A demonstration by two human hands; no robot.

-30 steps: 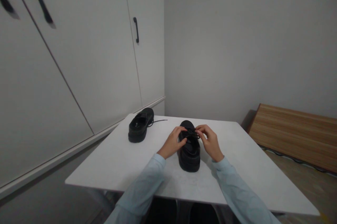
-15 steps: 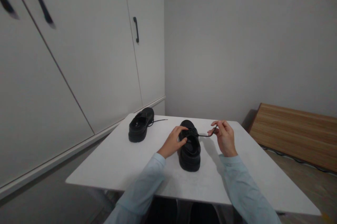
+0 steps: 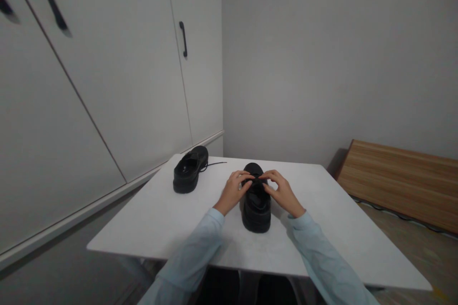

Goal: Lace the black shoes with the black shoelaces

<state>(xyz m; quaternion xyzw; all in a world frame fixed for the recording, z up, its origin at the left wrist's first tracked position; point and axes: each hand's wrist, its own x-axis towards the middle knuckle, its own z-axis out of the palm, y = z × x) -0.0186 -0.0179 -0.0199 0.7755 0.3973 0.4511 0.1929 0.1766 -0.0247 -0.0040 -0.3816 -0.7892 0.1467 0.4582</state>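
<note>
White cupboard doors [image 3: 107, 80] fill the wall from nine to eleven o'clock, a plain grey wall stands at twelve, and a wooden board [image 3: 404, 181] leans low at three o'clock. At the centre stands a white table [image 3: 157, 219] carrying two black shoes.

The near shoe [image 3: 256, 207] sits in the middle of the table with its toe pointing to twelve o'clock. Both hands meet over its lacing. The left hand [image 3: 233, 191] lies against the nine o'clock side of the shoe, its fingers curled in toward the laces [image 3: 256, 182]. The right hand [image 3: 282, 192] comes in from three o'clock with its fingertips bunched at the same spot. Each hand seems to pinch a strand of lace, though the strands are too small and dark to tell apart from the shoe.

The far shoe [image 3: 189, 170] rests well apart at ten o'clock, near the table's far left corner, with one loose lace [image 3: 214, 164] trailing toward twelve o'clock.

Judging from this, the lacing would go best with even tension on both strands, the left hand steadying the shoe so that it does not slide on the smooth top.
</note>
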